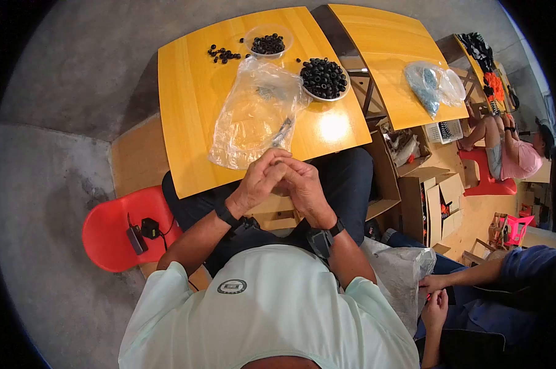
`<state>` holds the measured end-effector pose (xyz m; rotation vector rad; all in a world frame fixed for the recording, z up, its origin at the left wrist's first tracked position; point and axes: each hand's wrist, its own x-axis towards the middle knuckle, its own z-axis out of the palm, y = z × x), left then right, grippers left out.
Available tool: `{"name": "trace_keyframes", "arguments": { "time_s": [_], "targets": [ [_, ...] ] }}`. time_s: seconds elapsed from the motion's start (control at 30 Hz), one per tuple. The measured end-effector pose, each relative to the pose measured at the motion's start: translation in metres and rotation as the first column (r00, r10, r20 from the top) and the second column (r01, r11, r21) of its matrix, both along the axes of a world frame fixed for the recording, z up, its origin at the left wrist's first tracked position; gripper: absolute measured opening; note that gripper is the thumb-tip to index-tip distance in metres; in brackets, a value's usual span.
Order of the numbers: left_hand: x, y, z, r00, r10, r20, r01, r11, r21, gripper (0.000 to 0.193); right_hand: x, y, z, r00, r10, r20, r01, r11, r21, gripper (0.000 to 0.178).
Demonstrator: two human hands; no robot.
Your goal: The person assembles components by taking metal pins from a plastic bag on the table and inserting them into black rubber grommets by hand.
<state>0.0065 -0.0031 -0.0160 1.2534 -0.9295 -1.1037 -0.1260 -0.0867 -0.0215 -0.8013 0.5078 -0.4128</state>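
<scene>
My left hand point(257, 186) and my right hand point(307, 192) meet just off the table's near edge, fingers bent and pinched together. Whatever they hold between the fingertips is too small and covered to make out. Right beyond them a clear plastic bag point(236, 132) lies crumpled on the yellow table point(195, 92), with small dark metallic pieces inside. To its right, a heap of black ring-like parts point(323, 77) fills a pale bowl point(331, 99). Farther back, a clear round tub point(256, 32) holds fewer such black parts, and several loose ones point(224, 55) lie left of it.
A red stool point(109, 230) with a black adapter point(150, 227) stands at left. Another yellow table point(388, 43) bears a bag of bluish pieces point(426, 89). Cardboard boxes point(434, 212) stand at right. A co-worker's hands point(436, 298) are close at lower right; another person point(517, 154) sits farther off.
</scene>
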Motion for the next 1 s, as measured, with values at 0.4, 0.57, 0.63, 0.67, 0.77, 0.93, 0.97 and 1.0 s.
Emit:
{"name": "trace_keyframes", "arguments": {
  "time_s": [0.4, 0.57, 0.63, 0.67, 0.77, 0.93, 0.97, 1.0],
  "targets": [
    [0.034, 0.004, -0.008, 0.969, 0.085, -0.232, -0.081, 0.996, 0.026, 0.050, -0.017, -0.021, -0.019, 0.983, -0.164, 0.088, 0.112, 0.899, 0.424, 0.033],
    [0.031, -0.001, -0.011, 0.914, 0.143, -0.380, -0.143, 0.989, 0.027, 0.050, -0.013, -0.014, -0.016, 0.986, -0.117, 0.115, 0.083, 0.959, 0.270, 0.031],
    [0.029, -0.002, -0.007, 0.948, 0.118, -0.295, -0.108, 0.993, 0.048, 0.052, -0.010, -0.013, -0.010, 0.988, -0.094, 0.119, 0.060, 0.964, 0.259, 0.032],
    [0.027, -0.002, -0.006, 0.946, 0.127, -0.297, -0.117, 0.992, 0.050, 0.052, -0.008, -0.012, -0.008, 0.989, -0.075, 0.125, 0.042, 0.968, 0.249, 0.032],
    [0.020, 0.000, 0.004, 0.940, 0.152, -0.306, -0.141, 0.988, 0.059, 0.042, -0.009, -0.009, -0.003, 0.987, -0.038, 0.155, -0.004, 0.966, 0.260, 0.034],
    [0.006, 0.002, 0.025, 0.856, 0.158, 0.493, -0.048, 0.973, -0.228, 0.030, -0.014, -0.005, -0.012, 0.990, -0.040, 0.138, 0.015, 0.984, 0.176, 0.034],
    [0.001, 0.002, 0.029, 0.845, 0.162, 0.509, -0.077, 0.980, -0.183, 0.025, -0.016, -0.005, -0.013, 0.997, -0.020, 0.078, 0.009, 0.989, 0.145, 0.033],
    [0.001, 0.002, 0.029, 0.844, 0.162, 0.511, -0.076, 0.980, -0.185, 0.025, -0.017, -0.005, -0.014, 1.000, -0.005, 0.017, 0.003, 0.993, 0.114, 0.032]
  ]
}}
